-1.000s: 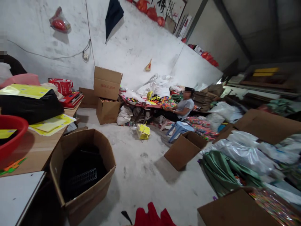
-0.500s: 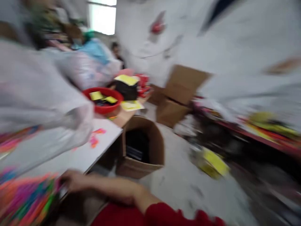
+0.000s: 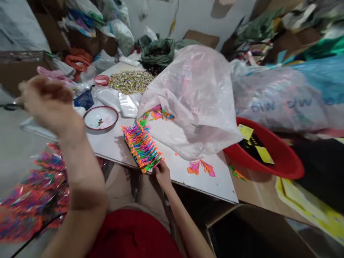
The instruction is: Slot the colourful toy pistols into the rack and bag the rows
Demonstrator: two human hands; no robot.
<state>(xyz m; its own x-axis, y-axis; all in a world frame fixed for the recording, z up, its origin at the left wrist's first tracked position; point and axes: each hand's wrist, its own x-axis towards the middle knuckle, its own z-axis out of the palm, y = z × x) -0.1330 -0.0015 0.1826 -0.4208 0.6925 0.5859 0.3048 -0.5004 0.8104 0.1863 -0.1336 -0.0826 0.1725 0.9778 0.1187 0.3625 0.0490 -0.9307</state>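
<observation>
My right hand (image 3: 163, 175) is at the table's front edge, its fingers closed on the near end of a dark strip or tray. A dense row of neon plastic pieces (image 3: 142, 148) in orange, pink, green and blue lies along it. My left hand (image 3: 49, 98) is raised at the left, blurred, with curled fingers. A small dark ring-shaped thing (image 3: 10, 106) shows at its outer side; I cannot make out what it is. Loose pink and orange pieces (image 3: 201, 167) lie on the white tabletop (image 3: 188, 182). More pieces show at the mouth of a large translucent bag (image 3: 199, 93).
A white enamel dish (image 3: 100, 119), a blue basket (image 3: 84, 100) and a heap of small wrapped items (image 3: 131, 81) are at the back left. To the right stands a red basin (image 3: 279, 157) with yellow-labelled black packs. Bagged colourful pieces (image 3: 34, 193) lie low at the left.
My view has swung from the right side round to the table in front. My left hand has come into view, raised. My right hand stays at the end of the row of pieces.
</observation>
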